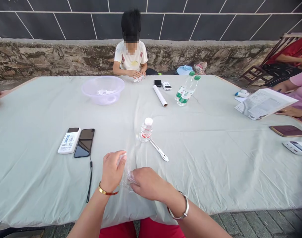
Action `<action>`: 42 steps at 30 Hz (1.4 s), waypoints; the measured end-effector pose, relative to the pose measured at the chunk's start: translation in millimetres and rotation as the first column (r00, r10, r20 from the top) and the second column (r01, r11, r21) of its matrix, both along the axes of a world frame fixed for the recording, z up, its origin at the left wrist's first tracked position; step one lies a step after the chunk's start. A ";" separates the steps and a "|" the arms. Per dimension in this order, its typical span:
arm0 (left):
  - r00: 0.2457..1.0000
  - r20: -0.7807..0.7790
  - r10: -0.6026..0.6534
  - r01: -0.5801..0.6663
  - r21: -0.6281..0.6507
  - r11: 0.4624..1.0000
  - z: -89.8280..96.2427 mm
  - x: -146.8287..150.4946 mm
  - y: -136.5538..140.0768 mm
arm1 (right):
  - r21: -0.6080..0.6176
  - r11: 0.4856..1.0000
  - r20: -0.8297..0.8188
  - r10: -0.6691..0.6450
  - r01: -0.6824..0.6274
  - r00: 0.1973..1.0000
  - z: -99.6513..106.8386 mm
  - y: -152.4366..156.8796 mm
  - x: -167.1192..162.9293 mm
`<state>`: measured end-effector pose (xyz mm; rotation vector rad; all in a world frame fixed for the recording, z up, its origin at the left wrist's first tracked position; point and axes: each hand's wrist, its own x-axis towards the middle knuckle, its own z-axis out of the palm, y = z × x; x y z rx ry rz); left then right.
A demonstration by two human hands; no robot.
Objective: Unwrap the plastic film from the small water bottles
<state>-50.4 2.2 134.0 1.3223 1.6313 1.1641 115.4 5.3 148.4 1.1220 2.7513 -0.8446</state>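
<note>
Clear, crinkled plastic film (126, 173) stretches between my two hands, low over the near part of the table. My left hand (113, 168) pinches its upper end between thumb and fingertips. The fingers of my right hand (148, 181) are curled round the lower, bunched part; a clear object may lie within it, but I cannot make it out. Just beyond my hands stands a small clear bottle (146, 132) with a white cap and a red-and-white label. A white utility knife (159, 150) lies beside it, one end near the bottle's base.
A white power bank (69, 140) and a black phone (84, 142) with a strap lie left. Farther back are a lilac basin (103, 96), a white roll (160, 96) and two green-capped bottles (186, 92). A person (131, 56) sits opposite; another holds papers (267, 102) at right.
</note>
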 end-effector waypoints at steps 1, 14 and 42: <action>0.991 -0.065 -0.120 0.119 -0.017 0.993 -2.7 2.9 -3.2 | 0.016 0.998 -0.066 -0.057 0.058 0.996 4.7 3.1 2.0; 0.592 0.771 0.236 -0.060 -0.249 0.967 -14.1 9.8 -0.3 | -0.226 0.945 -0.560 -0.326 0.238 0.762 -23.3 12.8 -6.1; 0.757 0.561 0.336 -0.158 -0.342 0.927 -46.4 -11.1 15.2 | -0.049 0.298 -0.344 -0.901 0.953 0.264 -80.3 271.0 25.5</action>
